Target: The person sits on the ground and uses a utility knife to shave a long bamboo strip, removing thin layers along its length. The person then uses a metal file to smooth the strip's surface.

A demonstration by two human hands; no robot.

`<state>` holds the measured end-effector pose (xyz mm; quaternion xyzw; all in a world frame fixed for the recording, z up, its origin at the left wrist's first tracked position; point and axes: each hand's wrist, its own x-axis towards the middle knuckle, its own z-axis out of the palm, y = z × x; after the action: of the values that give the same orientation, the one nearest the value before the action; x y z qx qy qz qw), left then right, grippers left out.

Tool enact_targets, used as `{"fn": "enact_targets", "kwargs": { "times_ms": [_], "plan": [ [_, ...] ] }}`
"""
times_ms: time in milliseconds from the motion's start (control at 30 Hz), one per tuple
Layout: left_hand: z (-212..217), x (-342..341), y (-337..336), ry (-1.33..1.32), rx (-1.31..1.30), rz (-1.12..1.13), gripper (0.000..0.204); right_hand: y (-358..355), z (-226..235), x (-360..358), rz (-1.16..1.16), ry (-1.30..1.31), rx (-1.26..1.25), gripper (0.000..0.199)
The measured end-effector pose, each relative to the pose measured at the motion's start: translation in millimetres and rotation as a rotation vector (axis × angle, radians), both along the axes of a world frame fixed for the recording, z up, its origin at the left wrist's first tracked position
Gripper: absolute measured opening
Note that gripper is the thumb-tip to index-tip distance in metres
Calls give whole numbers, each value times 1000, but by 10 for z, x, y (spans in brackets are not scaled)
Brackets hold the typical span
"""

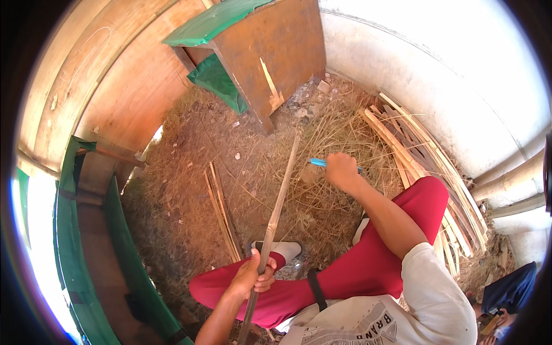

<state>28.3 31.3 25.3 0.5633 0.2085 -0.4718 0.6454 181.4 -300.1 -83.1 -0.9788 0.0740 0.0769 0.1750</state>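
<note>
My left hand (252, 278) is closed round the lower part of a long bamboo strip (280, 201). The strip slants upward and away from me between my legs, its far end above the ground. In my right hand (342, 171), closed in a fist, is a narrow bright-blue tool (318, 163) that looks like a handle. Its blue ends stick out on both sides of the fist; no blade can be made out. The fist is to the right of the strip, apart from it.
Split bamboo strips (454, 190) lie piled at the right beside the pale wall. A few more strips (220, 207) rest on the dirt at left. Thin shavings (322, 201) cover the ground ahead. A brown wooden cabinet (287, 46) stands beyond. Another person's hand (506, 319) shows at lower right.
</note>
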Motion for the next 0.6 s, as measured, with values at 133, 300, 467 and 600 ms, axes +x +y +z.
{"fn": "enact_targets", "kwargs": {
  "times_ms": [133, 300, 467, 600],
  "plan": [
    [-41, 128, -58, -78, -57, 2, 64, 158, 221, -30, -51, -78, 194, 28],
    [-196, 290, -162, -156, 8, 1, 50, 177, 166, -95, -15, -115, 313, 29],
    [-258, 444, -340, -170, 119, -3, 43, 289, 156, -260, 70, -130, 344, 28],
    [-389, 541, -390, -120, 154, 44, 43, 406, 179, -361, 141, -117, 318, 26]
  ]
}}
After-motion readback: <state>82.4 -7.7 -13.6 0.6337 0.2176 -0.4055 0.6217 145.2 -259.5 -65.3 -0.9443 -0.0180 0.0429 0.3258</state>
